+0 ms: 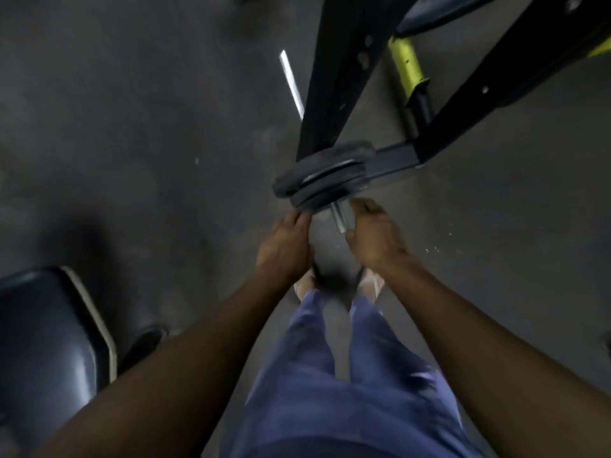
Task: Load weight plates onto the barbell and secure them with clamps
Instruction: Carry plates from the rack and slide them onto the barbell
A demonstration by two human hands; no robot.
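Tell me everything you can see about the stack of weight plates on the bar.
The weight plates are dark grey discs, seemingly three, rubbery or matte-coated, pressed face to face on the barbell sleeve, whose bare shiny end pokes out toward the person. They sit edge-on, tilted in view, beside the black rack upright. The left hand touches the outermost plate's rim with its fingertips; the right hand is at the sleeve end. No clamp is visible.

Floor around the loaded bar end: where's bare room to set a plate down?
Bare floor left of the plates, up to the bench pad; more right of the right hand. Crowded: black frame behind the plates, both hands at the bar tip.
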